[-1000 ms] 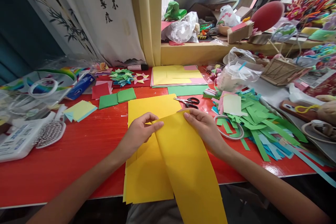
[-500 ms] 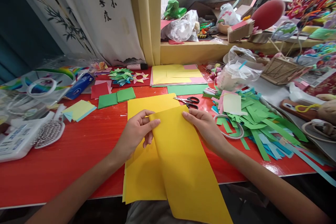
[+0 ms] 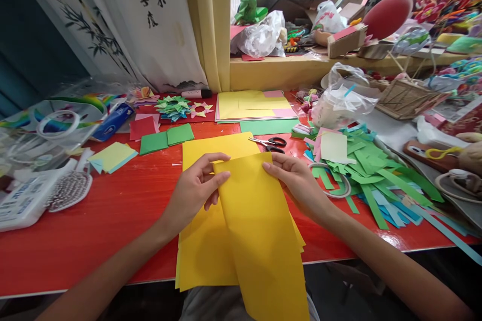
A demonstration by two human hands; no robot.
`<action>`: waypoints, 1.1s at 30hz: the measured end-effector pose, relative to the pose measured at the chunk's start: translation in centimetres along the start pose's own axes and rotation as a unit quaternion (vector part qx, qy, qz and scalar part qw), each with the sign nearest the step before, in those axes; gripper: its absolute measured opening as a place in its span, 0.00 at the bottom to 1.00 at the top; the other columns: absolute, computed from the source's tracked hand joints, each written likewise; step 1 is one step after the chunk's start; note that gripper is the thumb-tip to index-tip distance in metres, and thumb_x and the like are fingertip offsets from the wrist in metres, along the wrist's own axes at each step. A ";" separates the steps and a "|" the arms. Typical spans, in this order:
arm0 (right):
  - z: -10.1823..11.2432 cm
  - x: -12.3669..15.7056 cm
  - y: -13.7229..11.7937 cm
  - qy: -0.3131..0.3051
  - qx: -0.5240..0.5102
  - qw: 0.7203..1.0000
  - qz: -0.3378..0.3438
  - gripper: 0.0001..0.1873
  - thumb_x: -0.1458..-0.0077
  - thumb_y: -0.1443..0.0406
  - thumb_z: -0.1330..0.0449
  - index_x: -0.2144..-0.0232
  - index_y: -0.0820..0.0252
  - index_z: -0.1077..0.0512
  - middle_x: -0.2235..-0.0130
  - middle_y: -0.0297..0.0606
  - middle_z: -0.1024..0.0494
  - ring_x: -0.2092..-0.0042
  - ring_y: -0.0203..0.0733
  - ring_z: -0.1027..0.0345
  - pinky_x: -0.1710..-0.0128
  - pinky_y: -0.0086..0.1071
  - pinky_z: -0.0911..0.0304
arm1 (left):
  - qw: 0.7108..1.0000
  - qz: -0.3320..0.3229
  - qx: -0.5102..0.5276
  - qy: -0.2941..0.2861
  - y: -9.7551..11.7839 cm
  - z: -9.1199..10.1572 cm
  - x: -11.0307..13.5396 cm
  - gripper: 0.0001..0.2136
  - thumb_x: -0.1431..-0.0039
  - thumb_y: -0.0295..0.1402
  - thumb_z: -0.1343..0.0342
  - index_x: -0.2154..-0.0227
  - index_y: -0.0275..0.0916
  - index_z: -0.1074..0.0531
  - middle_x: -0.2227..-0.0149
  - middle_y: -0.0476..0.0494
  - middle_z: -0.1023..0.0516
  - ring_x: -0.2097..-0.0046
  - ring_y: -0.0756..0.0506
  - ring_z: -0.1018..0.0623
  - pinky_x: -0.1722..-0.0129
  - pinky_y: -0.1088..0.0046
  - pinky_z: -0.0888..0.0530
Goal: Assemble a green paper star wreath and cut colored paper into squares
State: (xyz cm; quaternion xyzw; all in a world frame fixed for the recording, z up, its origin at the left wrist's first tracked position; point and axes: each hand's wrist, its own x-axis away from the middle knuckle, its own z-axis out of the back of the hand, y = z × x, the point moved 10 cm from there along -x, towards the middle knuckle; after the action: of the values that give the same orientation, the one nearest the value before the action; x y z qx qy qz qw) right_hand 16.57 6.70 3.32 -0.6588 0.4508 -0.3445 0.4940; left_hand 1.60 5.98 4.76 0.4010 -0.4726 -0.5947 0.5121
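A folded sheet of yellow paper (image 3: 263,230) is held up in front of me, its lower end hanging past the table's front edge. My left hand (image 3: 201,180) pinches its upper left corner between thumb and fingers. At the upper right corner, my right hand (image 3: 293,175) grips the sheet, thumb in front and fingers behind. Beneath it lie more yellow sheets (image 3: 203,251), flat on the red table and jutting over the front edge. Black-handled scissors (image 3: 274,144) rest just beyond my right hand, blades pointing left.
Green and blue paper strips (image 3: 365,160) are heaped at the right beside a roll of tape (image 3: 344,188). Green squares (image 3: 165,140) and yellow-blue squares (image 3: 113,157) lie left. A hairbrush (image 3: 71,190) sits far left. Stacked paper (image 3: 248,105) is at the back.
The lower right part of the held yellow sheet has swung left, uncovering a corner of the sheets beneath. Both hands keep their grip in nearly the same place.
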 end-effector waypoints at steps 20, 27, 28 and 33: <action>0.0 0.1 -0.1 -0.001 0.014 1.000 0.010 0.11 0.43 0.61 0.45 0.58 0.56 0.29 0.58 0.37 0.25 0.61 0.39 0.29 0.63 0.30 0.35 | 1.000 0.004 -0.011 0.000 -0.3 0.1 0.0 0.15 0.46 0.39 0.45 0.57 0.42 0.35 0.82 0.56 0.38 0.83 0.54 0.34 0.89 0.82 0.38; 0.3 0.1 -0.1 0.012 0.037 0.999 0.008 0.13 0.45 0.59 0.44 0.59 0.55 0.28 0.59 0.37 0.25 0.61 0.40 0.29 0.65 0.31 0.35 | 1.000 -0.008 -0.019 0.016 -0.1 0.3 0.1 0.14 0.47 0.38 0.44 0.58 0.43 0.35 0.83 0.57 0.41 0.83 0.55 0.35 0.88 0.83 0.38; 0.3 0.1 -0.1 0.014 0.042 0.999 0.010 0.13 0.45 0.59 0.44 0.58 0.55 0.28 0.59 0.37 0.25 0.62 0.40 0.29 0.65 0.31 0.34 | 1.000 -0.009 -0.017 0.019 -0.1 0.3 0.1 0.14 0.47 0.38 0.44 0.58 0.43 0.35 0.83 0.57 0.42 0.83 0.55 0.36 0.88 0.83 0.38; 0.3 0.0 -0.4 0.014 0.050 0.998 0.027 0.12 0.44 0.61 0.45 0.58 0.53 0.28 0.59 0.36 0.25 0.61 0.39 0.29 0.65 0.30 0.35 | 1.000 -0.005 -0.006 0.022 -0.4 0.4 0.0 0.12 0.47 0.37 0.44 0.60 0.44 0.34 0.83 0.58 0.43 0.83 0.55 0.36 0.87 0.83 0.38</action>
State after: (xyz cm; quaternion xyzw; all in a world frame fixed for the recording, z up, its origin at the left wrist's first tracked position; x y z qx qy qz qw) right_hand 16.95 6.82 3.65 -0.6164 0.4571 -0.3622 0.5291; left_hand 1.16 6.06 4.50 0.4134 -0.4559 -0.5907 0.5219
